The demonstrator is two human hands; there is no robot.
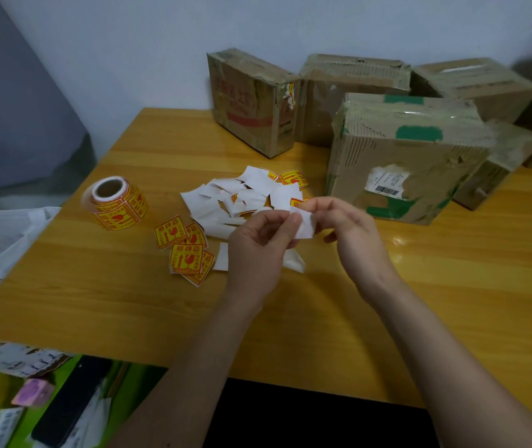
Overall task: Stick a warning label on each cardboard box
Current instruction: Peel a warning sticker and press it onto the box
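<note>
Label: a white-backed square label point(303, 223), a yellow-red corner showing, is pinched by the left hand point(258, 244) and right hand point(352, 227).
Fingers: clamped together on its edges.

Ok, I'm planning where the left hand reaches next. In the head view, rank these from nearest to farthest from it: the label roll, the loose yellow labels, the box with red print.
1. Loose yellow labels: on the table, just left of the left hand.
2. Label roll: farther left, standing on the table.
3. Box with red print: at the back, by the wall.
</note>
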